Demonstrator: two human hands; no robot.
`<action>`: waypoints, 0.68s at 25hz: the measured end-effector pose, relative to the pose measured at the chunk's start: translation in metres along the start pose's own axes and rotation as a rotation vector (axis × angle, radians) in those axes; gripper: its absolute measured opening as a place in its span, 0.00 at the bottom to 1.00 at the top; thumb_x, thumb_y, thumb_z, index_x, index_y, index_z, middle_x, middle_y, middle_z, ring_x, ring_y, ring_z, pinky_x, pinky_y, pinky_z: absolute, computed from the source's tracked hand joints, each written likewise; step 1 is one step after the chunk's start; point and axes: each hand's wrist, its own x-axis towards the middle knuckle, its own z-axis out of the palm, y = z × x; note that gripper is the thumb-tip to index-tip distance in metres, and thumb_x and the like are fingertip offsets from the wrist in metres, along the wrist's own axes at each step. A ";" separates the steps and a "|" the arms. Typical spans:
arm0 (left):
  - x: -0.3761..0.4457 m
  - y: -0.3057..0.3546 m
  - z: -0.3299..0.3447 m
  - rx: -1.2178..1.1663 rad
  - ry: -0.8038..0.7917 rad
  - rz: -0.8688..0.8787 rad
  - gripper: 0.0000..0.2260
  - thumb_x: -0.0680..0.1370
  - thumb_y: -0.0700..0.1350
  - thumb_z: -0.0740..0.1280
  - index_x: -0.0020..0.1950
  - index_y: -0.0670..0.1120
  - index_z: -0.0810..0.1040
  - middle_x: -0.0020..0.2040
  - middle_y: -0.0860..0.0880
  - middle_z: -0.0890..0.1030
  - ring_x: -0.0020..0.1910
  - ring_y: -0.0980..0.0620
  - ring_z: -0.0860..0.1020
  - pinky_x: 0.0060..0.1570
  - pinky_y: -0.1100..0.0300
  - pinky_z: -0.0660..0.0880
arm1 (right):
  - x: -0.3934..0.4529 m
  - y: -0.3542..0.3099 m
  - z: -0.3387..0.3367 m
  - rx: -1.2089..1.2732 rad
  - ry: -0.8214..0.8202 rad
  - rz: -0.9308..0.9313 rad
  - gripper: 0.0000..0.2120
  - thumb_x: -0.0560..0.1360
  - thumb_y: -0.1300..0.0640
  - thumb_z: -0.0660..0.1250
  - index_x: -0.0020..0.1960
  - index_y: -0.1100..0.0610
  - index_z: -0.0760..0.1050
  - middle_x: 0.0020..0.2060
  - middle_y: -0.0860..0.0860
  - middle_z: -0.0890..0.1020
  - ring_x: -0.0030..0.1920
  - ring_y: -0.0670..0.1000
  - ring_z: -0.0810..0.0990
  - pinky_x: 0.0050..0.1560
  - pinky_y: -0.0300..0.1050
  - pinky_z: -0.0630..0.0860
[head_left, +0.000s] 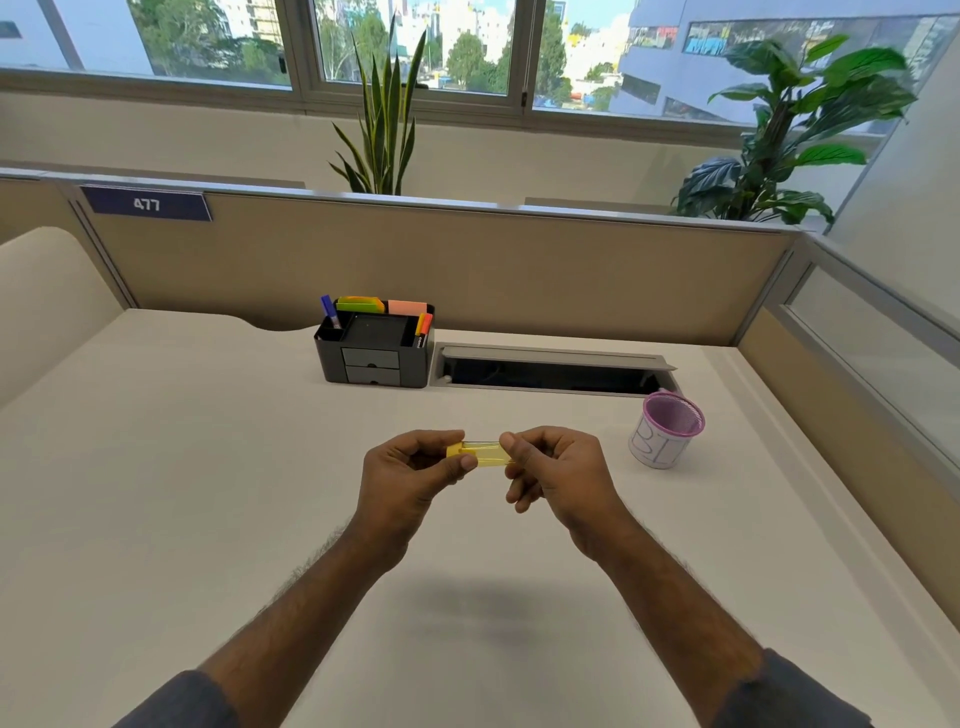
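A small translucent yellow plastic piece (484, 453) is held in the air above the white desk (182, 467), between both hands. My left hand (410, 480) pinches its left end with thumb and curled fingers. My right hand (556, 475) pinches its right end, thumb on top and fingers curled underneath. The two ends of the piece are hidden by my fingers.
A black desk organizer (375, 347) with markers and sticky notes stands at the back of the desk. To its right lies an open cable tray slot (556, 371). A pink mesh cup (666, 430) stands at the right. Beige partition walls enclose the desk.
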 end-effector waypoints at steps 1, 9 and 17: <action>0.002 -0.001 -0.002 0.002 0.001 -0.003 0.13 0.63 0.44 0.76 0.47 0.50 0.85 0.40 0.50 0.87 0.38 0.51 0.84 0.39 0.64 0.80 | 0.003 0.001 0.002 -0.004 -0.008 0.009 0.10 0.74 0.54 0.70 0.46 0.62 0.81 0.31 0.57 0.82 0.27 0.56 0.80 0.27 0.44 0.79; 0.048 0.002 -0.030 0.139 -0.035 -0.015 0.13 0.69 0.46 0.73 0.53 0.53 0.83 0.47 0.50 0.87 0.46 0.49 0.85 0.47 0.62 0.82 | 0.051 0.003 0.014 -0.013 -0.117 0.091 0.09 0.74 0.60 0.71 0.53 0.62 0.80 0.38 0.60 0.84 0.34 0.58 0.85 0.36 0.46 0.83; 0.153 0.012 -0.075 0.685 -0.080 0.117 0.15 0.72 0.37 0.74 0.57 0.46 0.82 0.49 0.50 0.84 0.46 0.57 0.83 0.46 0.69 0.79 | 0.153 0.001 0.055 -0.507 -0.095 -0.125 0.11 0.73 0.60 0.72 0.55 0.59 0.81 0.45 0.53 0.83 0.42 0.50 0.81 0.40 0.41 0.80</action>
